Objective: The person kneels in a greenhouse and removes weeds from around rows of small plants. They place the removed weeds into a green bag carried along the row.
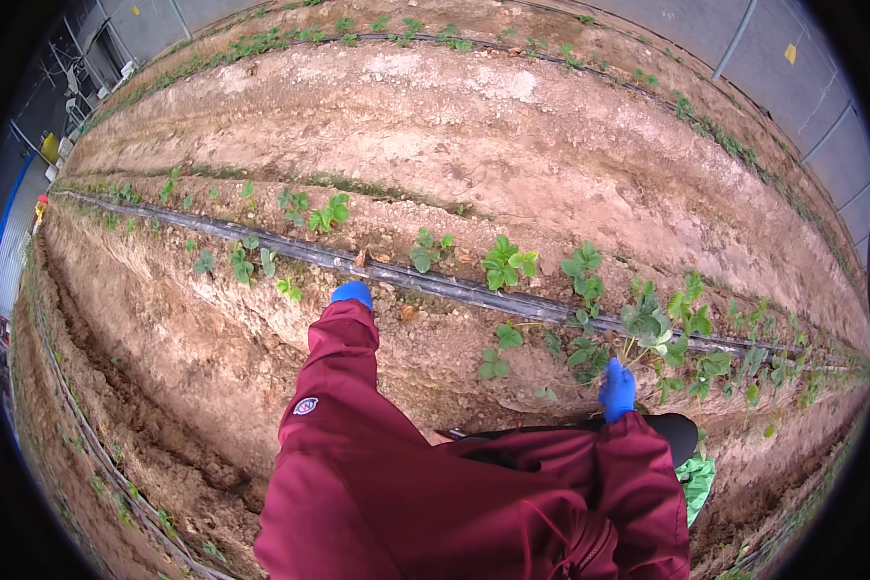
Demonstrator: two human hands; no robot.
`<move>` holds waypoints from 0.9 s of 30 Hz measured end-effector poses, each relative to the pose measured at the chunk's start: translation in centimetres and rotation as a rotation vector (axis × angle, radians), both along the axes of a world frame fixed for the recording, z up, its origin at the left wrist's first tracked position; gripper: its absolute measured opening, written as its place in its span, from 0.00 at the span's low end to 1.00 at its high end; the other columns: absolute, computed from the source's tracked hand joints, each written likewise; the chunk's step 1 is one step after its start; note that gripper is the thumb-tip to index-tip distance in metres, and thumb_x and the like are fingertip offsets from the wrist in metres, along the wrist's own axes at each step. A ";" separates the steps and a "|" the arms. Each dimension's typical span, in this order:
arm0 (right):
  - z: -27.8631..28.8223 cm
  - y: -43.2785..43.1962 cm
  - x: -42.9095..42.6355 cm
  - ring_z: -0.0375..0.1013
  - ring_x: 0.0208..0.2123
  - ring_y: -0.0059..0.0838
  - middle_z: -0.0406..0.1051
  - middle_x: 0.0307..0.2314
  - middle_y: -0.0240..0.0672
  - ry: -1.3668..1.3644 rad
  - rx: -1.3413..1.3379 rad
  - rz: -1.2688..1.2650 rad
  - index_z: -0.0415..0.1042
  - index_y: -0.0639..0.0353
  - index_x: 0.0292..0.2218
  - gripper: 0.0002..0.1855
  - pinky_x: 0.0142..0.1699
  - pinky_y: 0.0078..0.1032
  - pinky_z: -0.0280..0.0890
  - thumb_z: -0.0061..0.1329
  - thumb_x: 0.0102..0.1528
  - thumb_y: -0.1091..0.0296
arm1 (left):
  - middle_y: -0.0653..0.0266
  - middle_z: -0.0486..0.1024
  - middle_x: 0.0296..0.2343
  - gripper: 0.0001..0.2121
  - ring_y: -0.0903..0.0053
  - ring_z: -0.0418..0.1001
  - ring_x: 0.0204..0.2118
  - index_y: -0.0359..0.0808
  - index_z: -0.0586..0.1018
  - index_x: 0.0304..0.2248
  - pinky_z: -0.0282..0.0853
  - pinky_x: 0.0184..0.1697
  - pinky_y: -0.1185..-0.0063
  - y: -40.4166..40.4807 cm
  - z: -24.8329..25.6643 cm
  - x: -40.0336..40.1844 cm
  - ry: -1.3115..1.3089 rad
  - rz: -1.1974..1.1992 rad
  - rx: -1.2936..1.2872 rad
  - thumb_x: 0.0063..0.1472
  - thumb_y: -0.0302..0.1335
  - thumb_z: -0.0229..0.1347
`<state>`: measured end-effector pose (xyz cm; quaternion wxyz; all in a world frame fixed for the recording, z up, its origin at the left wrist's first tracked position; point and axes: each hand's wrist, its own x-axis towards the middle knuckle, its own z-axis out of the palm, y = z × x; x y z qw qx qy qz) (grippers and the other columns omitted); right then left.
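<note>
My left hand [352,293], in a blue glove, reaches to the soil ridge [435,326] beside the black drip tape [471,291]. The maroon sleeve and the back of the glove hide its fingers, so any grip there cannot be seen. In a matching glove, my right hand [616,390] is closed around the pale stems of a leafy bunch of strawberry seedlings [645,322]. Their leaves overlap plants rooted along the ridge. Between my hands, a bright green strawberry plant [506,262] grows at the tape's far side.
Young plants [243,264] line the ridge on both sides of the tape. A furrow [210,457] runs at lower left. By my knee [670,435] lies a green plastic bag [696,482]. Another planted bed [406,32] lies beyond, before a greenhouse wall [776,51].
</note>
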<state>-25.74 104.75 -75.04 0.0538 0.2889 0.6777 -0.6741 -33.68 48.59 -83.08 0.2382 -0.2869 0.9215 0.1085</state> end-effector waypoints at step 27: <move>1.1 -0.8 0.2 0.53 0.09 0.16 0.57 0.11 0.23 -0.020 0.016 0.033 0.64 0.52 0.25 0.18 0.13 0.19 0.46 0.45 0.58 0.49 | 0.48 0.72 0.24 0.06 0.54 0.69 0.28 0.30 0.71 0.28 0.64 0.32 0.67 6.0 -1.7 2.4 1.319 0.633 0.411 0.56 0.26 0.50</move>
